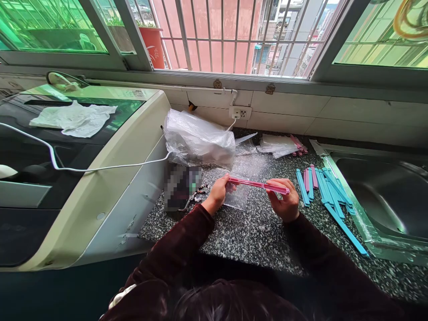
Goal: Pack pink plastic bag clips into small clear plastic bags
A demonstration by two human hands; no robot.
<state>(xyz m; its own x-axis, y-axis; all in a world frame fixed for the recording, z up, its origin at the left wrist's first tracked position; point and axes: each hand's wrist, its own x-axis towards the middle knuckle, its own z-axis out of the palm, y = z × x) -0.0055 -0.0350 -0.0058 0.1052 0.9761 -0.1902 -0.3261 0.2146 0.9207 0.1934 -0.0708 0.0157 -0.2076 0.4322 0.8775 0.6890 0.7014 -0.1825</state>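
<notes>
A long, narrow pink bag clip (249, 182) is held level above the counter between both hands. My left hand (219, 192) is closed around its left end, with thumb and fingers pinching it. At the other end, my right hand (284, 200) grips the clip, and its pink tip sticks out past the fingers. Just below the clip, a small clear plastic bag (236, 199) shows beside my left hand; I cannot tell whether that hand touches it. Right of my right hand lie several blue bag clips (329, 189) and a few pink bag clips (313, 176).
Speckled granite counter (254, 236) runs under the hands, ending at a steel sink (381, 187). Behind are a bulky plastic bag (200, 136) and flat clear bags (276, 145). A phone-like dark object (182, 187) is partly blurred. A large cream appliance (133, 151) with a white cord stands left.
</notes>
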